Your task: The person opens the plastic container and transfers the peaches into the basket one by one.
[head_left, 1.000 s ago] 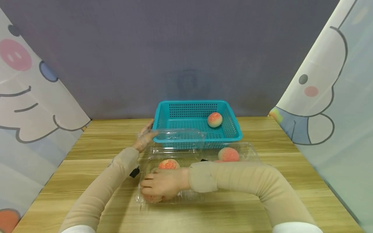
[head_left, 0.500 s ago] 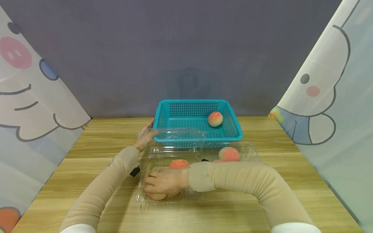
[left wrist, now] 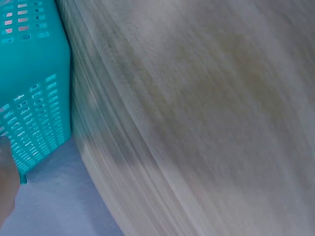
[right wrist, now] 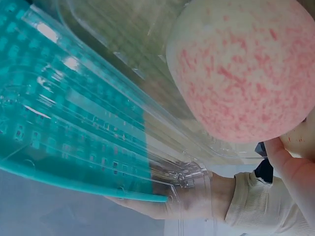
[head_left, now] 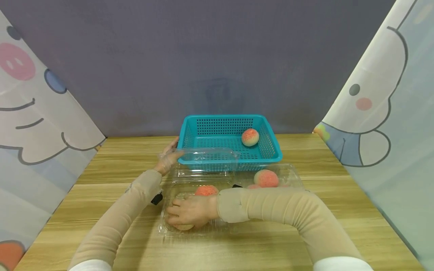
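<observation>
In the head view, my right hand [head_left: 191,211] grips a peach [head_left: 184,227] inside the near-left part of a clear plastic clamshell box [head_left: 166,228]. The fingers cover most of that peach. A second peach [head_left: 206,190] lies behind the hand in the same box and looms large, a pale peach [right wrist: 241,69] with pink flecks, in the right wrist view. My left hand [head_left: 167,161] is at the front-left corner of the blue basket [head_left: 185,130], fingers extended along its side. The box's raised lid [head_left: 207,153] overlaps the hand and the basket's front.
One peach [head_left: 250,137] sits inside the basket at its right. To the right stands another clear box [head_left: 289,177] holding a peach [head_left: 266,178] and at least one more, partly hidden behind my right sleeve [head_left: 271,205]. A grey wall closes off the table's back.
My right hand and its peach have shifted slightly right in the box. The second peach has rolled to the right behind it. My left hand stays in place.
</observation>
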